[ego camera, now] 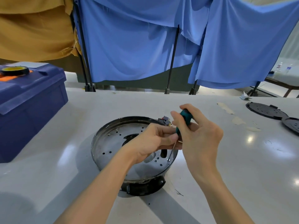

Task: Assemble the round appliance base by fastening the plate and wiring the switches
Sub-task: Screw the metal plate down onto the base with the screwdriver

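Observation:
The round appliance base (103, 136) lies on the white table in front of me, a shiny perforated metal plate (113, 143) seated inside its black rim. My right hand (199, 135) grips a teal-handled screwdriver (184, 120), its thin shaft slanting down to a screw (168, 160) near the plate's right edge. My left hand (153, 141) reaches over the plate and pinches the shaft just below the handle. Small switches with wires (165, 120) sit at the far rim, partly hidden behind my hands.
A blue lidded toolbox (29, 107) stands at the left with a roll of black tape (15, 71) on top. Two black round covers (265, 110) lie at the right edge of the table. Blue and tan cloths hang behind the table.

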A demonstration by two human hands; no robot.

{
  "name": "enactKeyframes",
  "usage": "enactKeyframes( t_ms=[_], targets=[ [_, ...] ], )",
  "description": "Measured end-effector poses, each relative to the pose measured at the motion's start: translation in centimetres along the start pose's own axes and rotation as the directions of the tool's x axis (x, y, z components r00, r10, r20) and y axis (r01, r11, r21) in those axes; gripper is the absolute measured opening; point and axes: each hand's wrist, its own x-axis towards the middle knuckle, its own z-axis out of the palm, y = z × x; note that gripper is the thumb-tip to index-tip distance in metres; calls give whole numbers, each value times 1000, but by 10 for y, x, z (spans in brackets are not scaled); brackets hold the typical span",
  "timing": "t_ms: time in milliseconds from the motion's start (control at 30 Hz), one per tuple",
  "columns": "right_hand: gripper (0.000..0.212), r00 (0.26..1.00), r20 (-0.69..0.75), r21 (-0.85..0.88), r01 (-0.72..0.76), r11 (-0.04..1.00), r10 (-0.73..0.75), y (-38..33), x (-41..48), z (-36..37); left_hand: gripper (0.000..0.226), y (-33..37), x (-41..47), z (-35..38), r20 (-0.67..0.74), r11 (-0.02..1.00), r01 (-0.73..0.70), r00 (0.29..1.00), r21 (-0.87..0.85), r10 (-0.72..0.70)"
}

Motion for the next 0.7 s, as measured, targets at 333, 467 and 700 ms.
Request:
enactKeyframes(
  t_ms=[333,467,700],
  targets=[
    [9,952,-295,243,-6,970,80,18,54,-43,22,-11,-7,-7,-345,577,300,938,760,-34],
    [24,970,-46,9,-237,971,237,48,60,-40,26,-12,-4,-1,-345,482,340,935,807,-82],
    [28,645,549,-359,-391,847,531,73,38,-8,13,-8,0,-5,-290,537,326,945,778,-154]
  ],
)
